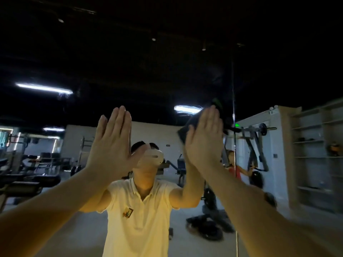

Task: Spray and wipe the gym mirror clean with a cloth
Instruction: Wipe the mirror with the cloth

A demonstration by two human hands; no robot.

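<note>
The gym mirror (167, 71) fills the view in front of me and reflects a person in a pale shirt. My left hand (111, 143) is raised flat toward the glass with straight fingers and holds nothing. My right hand (204, 138) is also flat, its straight fingers pressing a dark cloth (187, 129) against the mirror at upper right of the reflection. Only the cloth's dark edges show around the hand, with a green patch at the top. No spray bottle is in view.
A vertical seam (234, 127) between mirror panels runs just right of my right hand. The glass reflects benches (27, 182), weight machines (256, 145), ceiling lights and another person at right. Wooden shelves (313, 151) stand at far right.
</note>
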